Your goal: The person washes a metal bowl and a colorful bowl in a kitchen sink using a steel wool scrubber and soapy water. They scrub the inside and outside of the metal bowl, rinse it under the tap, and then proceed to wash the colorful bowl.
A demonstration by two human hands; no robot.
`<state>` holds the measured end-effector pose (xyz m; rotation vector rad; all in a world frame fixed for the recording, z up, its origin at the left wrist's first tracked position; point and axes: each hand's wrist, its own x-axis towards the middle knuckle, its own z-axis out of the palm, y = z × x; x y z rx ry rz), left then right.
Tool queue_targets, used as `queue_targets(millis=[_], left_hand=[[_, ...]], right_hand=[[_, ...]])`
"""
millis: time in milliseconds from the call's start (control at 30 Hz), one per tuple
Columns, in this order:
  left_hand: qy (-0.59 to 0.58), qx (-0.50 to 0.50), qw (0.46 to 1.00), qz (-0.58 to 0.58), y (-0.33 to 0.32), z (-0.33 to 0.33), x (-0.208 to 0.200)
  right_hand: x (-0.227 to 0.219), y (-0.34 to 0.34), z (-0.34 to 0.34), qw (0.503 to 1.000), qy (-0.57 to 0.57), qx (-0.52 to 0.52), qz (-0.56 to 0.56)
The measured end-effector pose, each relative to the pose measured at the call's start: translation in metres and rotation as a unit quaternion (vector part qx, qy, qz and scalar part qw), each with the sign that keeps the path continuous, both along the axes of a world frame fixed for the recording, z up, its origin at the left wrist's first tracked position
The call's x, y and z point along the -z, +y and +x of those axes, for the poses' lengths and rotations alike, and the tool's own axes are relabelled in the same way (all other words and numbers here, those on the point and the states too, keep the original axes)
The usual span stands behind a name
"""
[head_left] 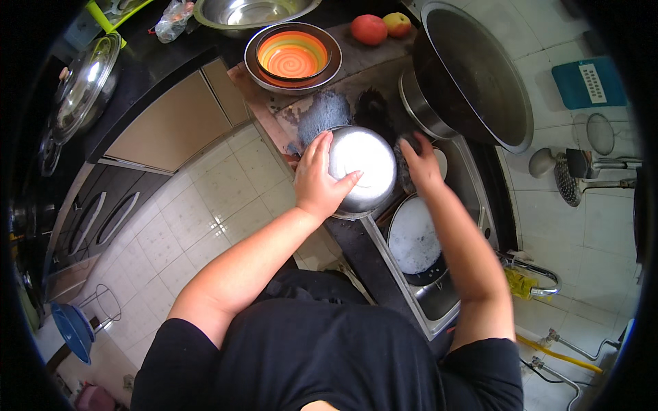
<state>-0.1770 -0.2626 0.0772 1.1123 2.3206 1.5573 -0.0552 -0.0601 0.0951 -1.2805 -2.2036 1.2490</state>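
A shiny round metal bowl (362,164) is held bottom up over the counter edge beside the sink. My left hand (321,178) grips its left side, with the thumb laid across the base. Close to the bowl's right side is my right hand (423,168), its fingers curled round a dark, fuzzy scouring pad (404,171), partly hidden and blurred. Below my right forearm, the metal sink (439,301) holds a round pan or basin (414,236) with whitish, foamy liquid in it.
A large dark wok (473,75) leans at the back right. On the counter stand stacked bowls with an orange one (293,56) on top, a wide steel basin (253,12) and a red fruit (369,29). A faucet (541,277) projects at the right.
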Motion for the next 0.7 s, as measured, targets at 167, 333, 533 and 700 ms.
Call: queue_targets(millis=[167, 333, 533, 700], left_hand=[[-0.102, -0.033, 0.990, 0.089, 0.007, 0.009, 0.017], [-0.134, 0.009, 0.989, 0.064, -0.027, 0.055, 0.002], [0.042, 0.024, 0.996, 0.081, -0.012, -0.009, -0.034], [0.101, 0.137, 0.984, -0.055, 0.064, -0.092, -0.043]], right_hand=[[0.026, -0.083, 0.032, 0.921, 0.165, 0.308, -0.172], [0.005, -0.071, 0.005, 0.959, 0.161, 0.204, -0.116], [0.002, -0.024, 0.001, 0.997, 0.055, 0.054, -0.006], [-0.008, -0.036, -0.003, 0.985, 0.115, 0.123, -0.037]])
